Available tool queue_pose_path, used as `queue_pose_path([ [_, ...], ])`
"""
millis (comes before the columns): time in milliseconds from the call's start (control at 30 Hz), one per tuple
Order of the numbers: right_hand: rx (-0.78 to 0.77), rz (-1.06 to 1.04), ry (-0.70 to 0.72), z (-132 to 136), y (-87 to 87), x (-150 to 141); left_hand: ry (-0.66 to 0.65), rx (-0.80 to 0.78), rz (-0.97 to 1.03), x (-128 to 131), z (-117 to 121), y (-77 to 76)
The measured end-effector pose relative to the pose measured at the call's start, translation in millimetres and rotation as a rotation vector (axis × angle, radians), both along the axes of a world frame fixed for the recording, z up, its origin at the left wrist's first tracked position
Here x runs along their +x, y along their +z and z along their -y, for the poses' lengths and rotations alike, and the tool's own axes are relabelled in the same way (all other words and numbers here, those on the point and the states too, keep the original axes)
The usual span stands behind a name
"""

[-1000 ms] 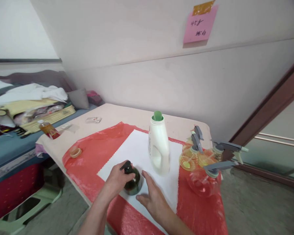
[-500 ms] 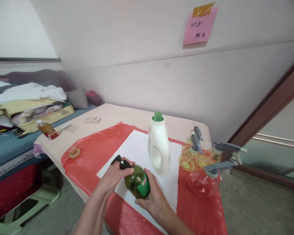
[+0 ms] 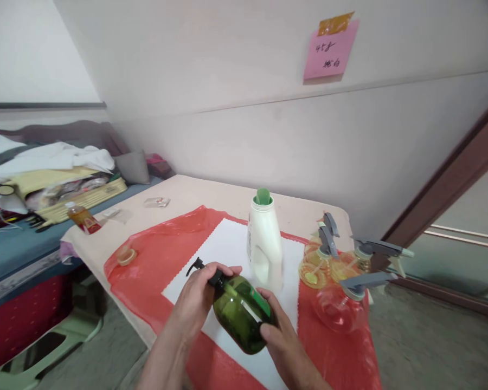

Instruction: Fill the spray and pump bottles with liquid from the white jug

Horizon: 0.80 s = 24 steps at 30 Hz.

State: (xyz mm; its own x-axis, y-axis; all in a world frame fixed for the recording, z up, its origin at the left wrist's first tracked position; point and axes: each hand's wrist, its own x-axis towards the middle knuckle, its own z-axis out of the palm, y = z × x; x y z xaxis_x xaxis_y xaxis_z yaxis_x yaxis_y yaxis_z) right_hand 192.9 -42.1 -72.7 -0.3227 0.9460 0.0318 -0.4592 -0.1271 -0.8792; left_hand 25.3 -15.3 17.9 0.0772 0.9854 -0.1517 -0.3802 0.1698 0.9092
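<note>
A green see-through pump bottle (image 3: 242,313) with a black pump head (image 3: 197,265) lies tilted between my hands, its green label turned up and to the right. My left hand (image 3: 201,290) is closed round the black collar at the neck. Near the base, my right hand (image 3: 282,330) grips the bottle from the right, thumb on the near side. Just behind it stands a white detergent jug (image 3: 265,244), upright and without its cap, a green spout showing in its mouth. Under both lies a white cloth (image 3: 211,244) with a scalloped edge.
Several spray bottles with grey triggers stand at the right, one of them pink (image 3: 341,306). A red plastic sheet (image 3: 154,276) covers part of the table, with a small round cap (image 3: 126,255) on it. An amber bottle (image 3: 83,218) sits at the left edge.
The pump bottle has turned from near upright to lying more sideways, its base swung right and its label rotated away. My right hand has moved right with the base.
</note>
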Motion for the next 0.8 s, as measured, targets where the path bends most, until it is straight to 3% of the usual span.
queue_pose_path([
  [67,-0.076,-0.212,0.059,1.0,5.8,-2.4,0.024,-0.007,0.032,3.1,1.6,0.7],
  [167,-0.12,-0.261,0.049,3.4,9.4,-6.1,0.085,-0.036,0.04,6.4,1.5,-3.1],
  [400,0.093,0.153,-0.171,8.6,2.4,-2.2,0.191,0.012,-0.093,5.8,-3.4,-11.3],
  [600,0.403,0.524,-0.395,8.9,-4.8,1.5,0.228,0.013,-0.21,8.0,-1.5,-9.5],
  [700,0.261,0.335,-0.306,8.1,0.7,2.2,0.206,-0.009,-0.128,9.6,-1.8,-9.1],
  [800,-0.081,-0.12,-0.03,7.9,8.3,-1.1,0.119,-0.009,-0.026,9.3,-1.5,-8.3],
])
